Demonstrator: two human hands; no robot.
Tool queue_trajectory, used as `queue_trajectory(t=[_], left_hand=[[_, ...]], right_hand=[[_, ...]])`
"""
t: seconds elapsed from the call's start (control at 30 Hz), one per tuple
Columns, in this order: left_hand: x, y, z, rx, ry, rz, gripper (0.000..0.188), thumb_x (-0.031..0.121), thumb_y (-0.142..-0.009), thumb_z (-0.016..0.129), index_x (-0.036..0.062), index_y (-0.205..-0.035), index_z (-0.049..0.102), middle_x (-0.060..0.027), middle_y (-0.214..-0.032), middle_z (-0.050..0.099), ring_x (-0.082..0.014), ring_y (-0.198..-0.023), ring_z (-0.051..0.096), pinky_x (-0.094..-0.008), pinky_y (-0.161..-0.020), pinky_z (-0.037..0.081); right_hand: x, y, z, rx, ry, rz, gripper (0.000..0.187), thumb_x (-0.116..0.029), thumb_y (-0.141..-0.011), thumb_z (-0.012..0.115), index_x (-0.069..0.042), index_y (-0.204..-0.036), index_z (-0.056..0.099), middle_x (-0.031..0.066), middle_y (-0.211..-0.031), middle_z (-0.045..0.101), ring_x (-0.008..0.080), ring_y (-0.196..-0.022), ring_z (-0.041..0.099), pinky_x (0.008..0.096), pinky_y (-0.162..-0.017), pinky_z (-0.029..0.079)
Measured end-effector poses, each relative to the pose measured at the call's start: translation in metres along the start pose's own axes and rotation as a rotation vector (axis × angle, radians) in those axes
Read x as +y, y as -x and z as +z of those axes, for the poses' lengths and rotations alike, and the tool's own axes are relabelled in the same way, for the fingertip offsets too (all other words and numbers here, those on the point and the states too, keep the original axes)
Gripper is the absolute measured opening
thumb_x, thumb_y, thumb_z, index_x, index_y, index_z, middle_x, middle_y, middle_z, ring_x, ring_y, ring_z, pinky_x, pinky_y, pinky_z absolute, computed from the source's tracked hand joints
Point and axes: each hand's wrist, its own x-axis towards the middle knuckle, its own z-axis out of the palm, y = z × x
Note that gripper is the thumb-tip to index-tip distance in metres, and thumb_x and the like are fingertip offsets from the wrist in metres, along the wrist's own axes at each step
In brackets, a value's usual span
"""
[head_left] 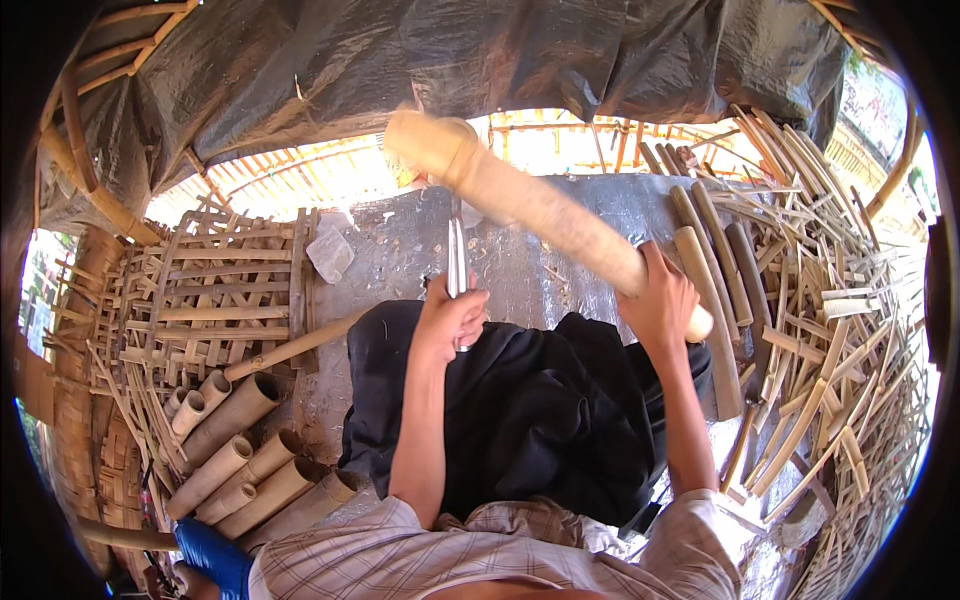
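Observation:
My right hand (660,298) is wrapped round the lower end of a thick, pale bamboo club (550,220). The club slants up to the left, and its wide far end is slightly blurred. In front of my lap my left hand (450,318) grips a slim, shiny metal tool (457,258), which stands upright and looks like a chisel or narrow blade. Its lower end shows just beneath my fingers. The club's head hangs above and close to the tool's top; I cannot tell whether they touch. Black cloth (520,410) covers my lap.
Left are a woven bamboo lattice (225,285) and several cut bamboo tubes (240,415). On the right lie long bamboo poles (708,310) and a heap of split strips (830,370). A grey block (330,255) rests on the dark ground sheet (590,205). Dark plastic sheeting (500,55) hangs overhead.

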Motion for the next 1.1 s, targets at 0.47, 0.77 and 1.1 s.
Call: queue_trajectory(t=[0.47,0.77,1.1], left_hand=[[0.123,-0.038,0.029,-0.146,-0.376,-0.233,0.022,0.001,-0.093,0.065,0.0139,-0.101,0.049,0.0088,-0.058,0.036,-0.0011,-0.036,0.028,-0.0222,-0.029,0.019],[0.178,-0.085,0.079,-0.028,-1.453,0.082,0.05,0.023,-0.078,0.087,0.0054,-0.112,0.054,0.0016,-0.07,0.055,-0.0084,-0.054,0.052,-0.0275,-0.048,0.043],[0.162,-0.062,0.088,-0.186,-1.279,0.341,0.043,0.002,-0.061,0.09,0.005,-0.092,0.061,-0.0001,-0.092,0.061,-0.01,-0.074,0.059,-0.0265,-0.064,0.049]], right_hand=[[0.1,-0.028,0.162,0.068,-1.306,0.933,0.024,-0.008,-0.07,0.071,0.002,-0.089,0.059,0.0128,-0.074,0.063,0.0241,-0.056,0.062,0.0361,-0.053,0.051],[0.109,-0.021,0.162,-0.044,-1.56,1.139,0.029,-0.009,-0.073,0.072,0.002,-0.095,0.057,0.0131,-0.075,0.062,0.0268,-0.063,0.065,0.0387,-0.06,0.054],[0.098,-0.023,0.137,-0.171,-1.514,1.089,0.026,-0.013,-0.077,0.072,0.001,-0.094,0.058,0.0142,-0.077,0.064,0.0257,-0.065,0.065,0.0394,-0.06,0.055]])
